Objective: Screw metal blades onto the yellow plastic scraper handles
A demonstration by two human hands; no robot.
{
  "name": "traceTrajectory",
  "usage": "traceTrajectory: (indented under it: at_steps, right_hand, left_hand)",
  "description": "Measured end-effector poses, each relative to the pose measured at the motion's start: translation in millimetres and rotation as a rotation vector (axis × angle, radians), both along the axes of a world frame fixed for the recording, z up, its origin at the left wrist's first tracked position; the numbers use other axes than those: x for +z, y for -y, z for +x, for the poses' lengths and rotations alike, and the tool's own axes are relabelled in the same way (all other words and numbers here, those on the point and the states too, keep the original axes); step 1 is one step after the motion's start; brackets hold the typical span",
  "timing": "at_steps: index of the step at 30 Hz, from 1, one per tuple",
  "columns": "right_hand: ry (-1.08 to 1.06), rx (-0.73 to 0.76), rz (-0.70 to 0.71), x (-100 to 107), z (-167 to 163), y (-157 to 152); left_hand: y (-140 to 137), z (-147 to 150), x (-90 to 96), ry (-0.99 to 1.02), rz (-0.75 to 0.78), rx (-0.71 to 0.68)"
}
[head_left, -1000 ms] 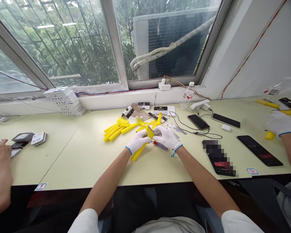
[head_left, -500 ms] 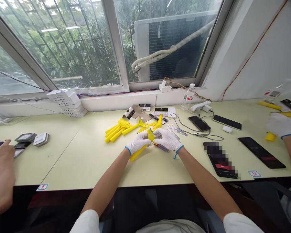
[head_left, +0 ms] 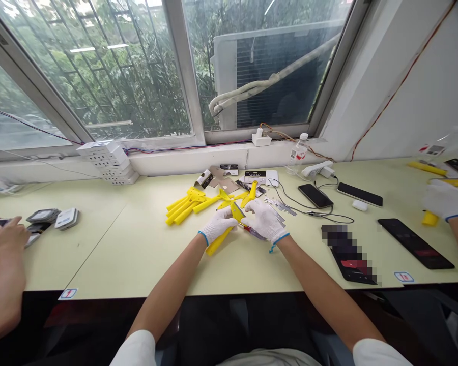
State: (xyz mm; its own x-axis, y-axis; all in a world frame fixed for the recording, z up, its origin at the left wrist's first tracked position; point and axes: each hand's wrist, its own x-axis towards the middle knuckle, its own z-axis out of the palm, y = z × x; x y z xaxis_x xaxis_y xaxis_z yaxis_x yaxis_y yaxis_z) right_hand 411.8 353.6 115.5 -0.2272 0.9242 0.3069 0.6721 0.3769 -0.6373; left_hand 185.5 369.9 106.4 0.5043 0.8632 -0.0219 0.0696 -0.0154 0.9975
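Note:
My left hand (head_left: pixel 217 227), in a white knitted glove, is closed around a yellow scraper (head_left: pixel 219 242). The scraper's head, with a grey blade edge, tilts up beyond the thumb, and its handle sticks out below the palm. My right hand (head_left: pixel 266 221), gloved too, is curled over a screwdriver (head_left: pixel 253 231) with a red and grey handle. Its front end points at the scraper head; the fingers partly hide the grip. Just beyond my hands lie more yellow scrapers (head_left: pixel 185 206) and another yellow scraper part (head_left: pixel 251 194). Thin metal blades (head_left: pixel 280 209) lie right of my right hand.
Black-and-white packaging cards (head_left: pixel 229 169) lie at the back. Phones (head_left: pixel 315 195), a cable (head_left: pixel 290 202) and a white earphone case (head_left: pixel 362 205) are on the right, a bottle (head_left: pixel 298 151) behind. A co-worker's gloved hand (head_left: pixel 446 198) is far right; another person's hands (head_left: pixel 7 233) hold a phone at left.
My right hand has come off the scraper head, moved slightly right and down, and closed over the screwdriver. My left hand still holds the scraper. The view has shifted slightly.

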Motion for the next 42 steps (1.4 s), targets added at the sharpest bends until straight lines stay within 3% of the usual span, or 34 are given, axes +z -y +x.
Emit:
traceTrajectory:
  at_steps: [7, 14, 23, 30, 42]
  right_hand:
    - [0.153, 0.099, 0.067, -7, -2, -3]
    - [0.203, 0.043, 0.093, -13, -5, -4]
    - [0.125, -0.027, 0.088, -14, -10, -2]
    - [-0.052, -0.057, -0.011, -9, -14, -3]
    - [-0.17, -0.157, -0.071, -4, -13, -3]
  left_hand:
    - [-3, 6, -13.6, 0.019, -0.015, 0.076]
    - [-1, 10, -14.7, 0.015, 0.001, 0.129]
    - [4, 15, -14.2, 0.018, 0.069, 0.191]
    - [6, 18, -13.0, -0.01, 0.089, 0.229]
    - [8, 22, -8.6, 0.013, 0.108, 0.261]
